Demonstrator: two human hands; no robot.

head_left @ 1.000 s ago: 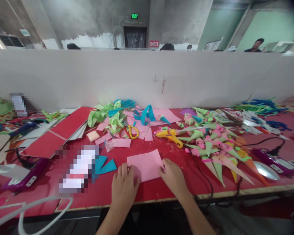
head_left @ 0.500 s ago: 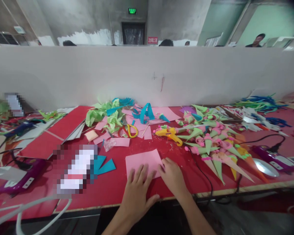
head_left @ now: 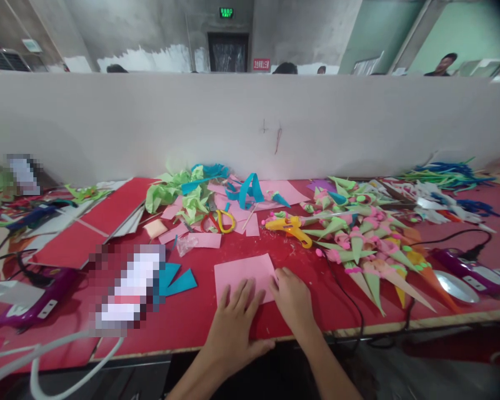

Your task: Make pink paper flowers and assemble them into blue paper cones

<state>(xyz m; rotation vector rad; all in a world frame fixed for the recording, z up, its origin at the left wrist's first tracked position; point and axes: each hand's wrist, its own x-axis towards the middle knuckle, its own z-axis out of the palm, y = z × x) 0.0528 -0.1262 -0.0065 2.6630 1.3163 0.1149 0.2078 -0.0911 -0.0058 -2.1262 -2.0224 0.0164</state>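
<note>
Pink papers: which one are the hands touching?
The frontmost pink paper: the left hand lies on it, the right hand at its right edge. Other pink pieces lie farther back, untouched.

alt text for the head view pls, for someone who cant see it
A person's left hand rests on a pink sheet on a red table, the right hand touching the sheet's right edge. Scissors and a yellow glue gun lie beyond, with green and pink cones heaped to the right.

Gap left of sheet [head_left: 244,271], blue scraps [head_left: 184,284] beyond
</note>
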